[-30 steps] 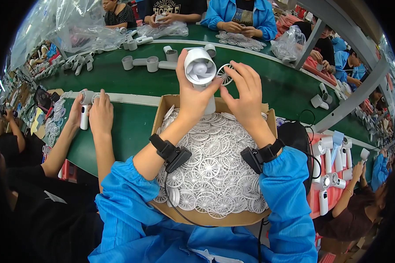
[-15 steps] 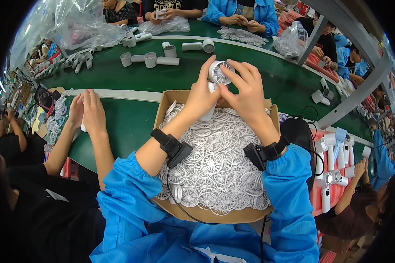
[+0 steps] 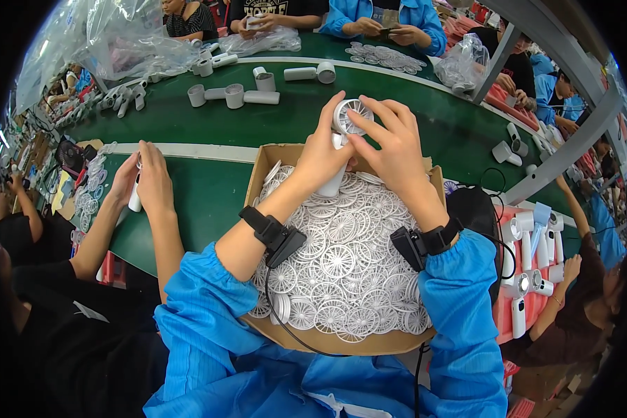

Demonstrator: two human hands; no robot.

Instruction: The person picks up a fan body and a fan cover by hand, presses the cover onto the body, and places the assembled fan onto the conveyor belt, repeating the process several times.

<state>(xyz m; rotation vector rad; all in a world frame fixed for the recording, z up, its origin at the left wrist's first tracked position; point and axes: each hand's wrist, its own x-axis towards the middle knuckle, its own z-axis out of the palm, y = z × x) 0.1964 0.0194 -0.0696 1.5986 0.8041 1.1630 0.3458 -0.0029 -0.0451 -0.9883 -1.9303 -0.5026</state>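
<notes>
- Your left hand (image 3: 319,155) is curled round the white fan (image 3: 331,184), fingers along the left of its round head, handle poking out below the palm above the cardboard box (image 3: 376,345); if that hold slackens, the fan could drop onto the loose spoked discs (image 3: 338,261)
- Your right hand (image 3: 396,150) is half open, fingers bent and spread, their tips at the spoked grille (image 3: 354,106) on the mouth of the fan's head; they cover much of it, so I cannot tell whether they pinch it or only press, nor whether it sits flush
- Pressing on one side alone could tip the grille and leave an edge standing proud
- Too hard a push near the middle could bend or crack the spokes, which look thin
- Should the grille slip from your fingertips, it could fall among the look-alike discs and be hard to pick out again
- The black cable (image 3: 292,341) hangs from your left wrist unit (image 3: 280,240) across the box; a wide swing of that arm could snag it and jerk the fan
</notes>
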